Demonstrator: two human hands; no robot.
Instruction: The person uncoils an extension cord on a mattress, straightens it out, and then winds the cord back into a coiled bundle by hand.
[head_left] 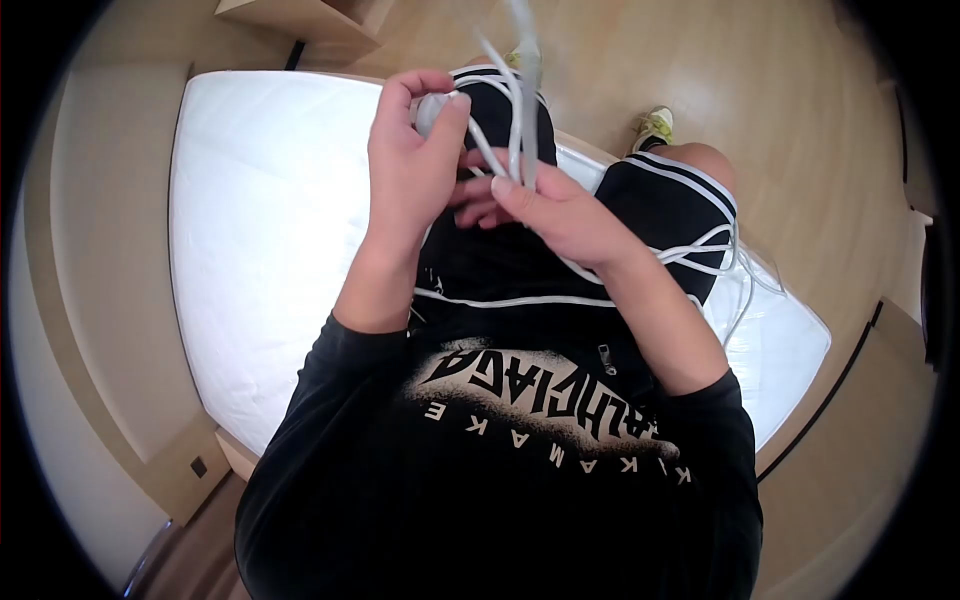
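Note:
A white cable [517, 125] runs in loops between my hands, above my lap. My left hand [412, 165] is curled around a pale, rounded piece [431, 112], mostly hidden by the fingers, so its kind is unclear. Just to the right and a little lower, my right hand [560, 210] pinches several strands of the cable between thumb and fingers. The loops rise past both hands to the top of the view, where they blur. More of the cable trails below my right wrist, across my right thigh and onto the mattress, loosely tangled.
I sit on a white mattress [270, 220] in a wooden frame. My black shorts [640, 205] lie under the cable. Ahead is a wood floor [800, 130], with my shoes [655, 128] on it. A wooden cabinet [315, 20] stands at the upper left, a panel [850, 420] at right.

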